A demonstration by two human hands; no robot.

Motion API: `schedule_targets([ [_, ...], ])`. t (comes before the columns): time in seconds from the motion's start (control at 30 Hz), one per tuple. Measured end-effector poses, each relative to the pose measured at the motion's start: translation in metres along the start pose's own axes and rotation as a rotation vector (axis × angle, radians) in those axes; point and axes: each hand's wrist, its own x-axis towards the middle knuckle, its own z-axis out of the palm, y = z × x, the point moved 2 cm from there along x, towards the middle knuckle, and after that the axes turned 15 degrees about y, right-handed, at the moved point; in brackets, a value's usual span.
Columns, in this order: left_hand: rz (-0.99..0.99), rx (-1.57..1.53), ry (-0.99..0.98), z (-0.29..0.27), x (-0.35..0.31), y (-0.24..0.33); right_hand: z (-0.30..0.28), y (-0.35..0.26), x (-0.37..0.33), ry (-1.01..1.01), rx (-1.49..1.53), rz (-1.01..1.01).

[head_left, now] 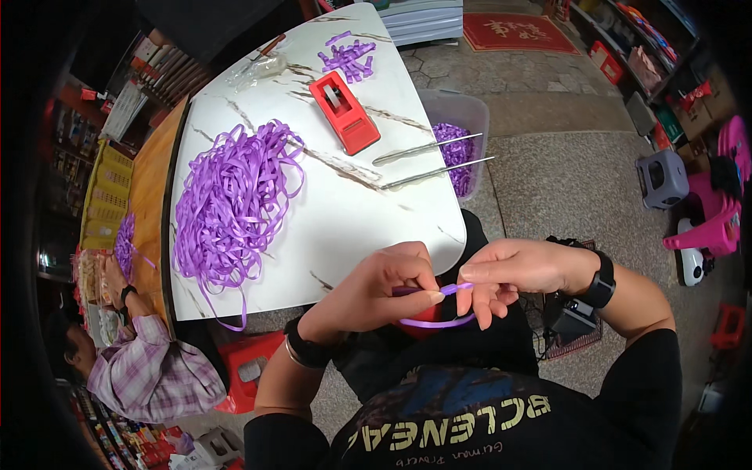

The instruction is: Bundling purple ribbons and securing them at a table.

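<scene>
Just past the table's near right corner, my left hand (384, 286) pinches a purple ribbon (432, 323) between thumb and fingers. My right hand (509, 274) faces it, thumb and forefinger closed on the same ribbon a short way along. A loop of the ribbon hangs below both hands, with a small folded or knotted bit between the fingertips. On the white marbled table (345, 227) lies a big tangled heap of purple ribbon (235, 204) at the left. A red tape dispenser (345, 113) stands farther back, beside two thin metal rods (439, 168) that jut over the edge.
Short purple ribbon pieces (348, 61) lie at the table's far end, near a clear plastic bag (258, 70). A translucent bin (483, 117) of purple pieces stands right of the table. At the left, another person (157, 360) in a plaid shirt works with purple ribbon. A red stool (249, 372) is nearby.
</scene>
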Motion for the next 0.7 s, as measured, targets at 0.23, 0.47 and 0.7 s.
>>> schedule_targets([
  [0.23, 0.182, 0.250, 0.063, 0.002, 0.000, 0.014, -0.003, 0.017, 0.008, -0.102, 0.348, 0.314],
  [0.47, 0.359, 0.330, 0.093, 0.002, -0.004, 0.019, -0.003, 0.015, 0.005, -0.118, 0.285, 0.216],
  [0.7, 0.430, 0.421, 0.110, 0.001, -0.006, 0.021, 0.000, 0.011, 0.003, -0.117, 0.321, 0.250],
])
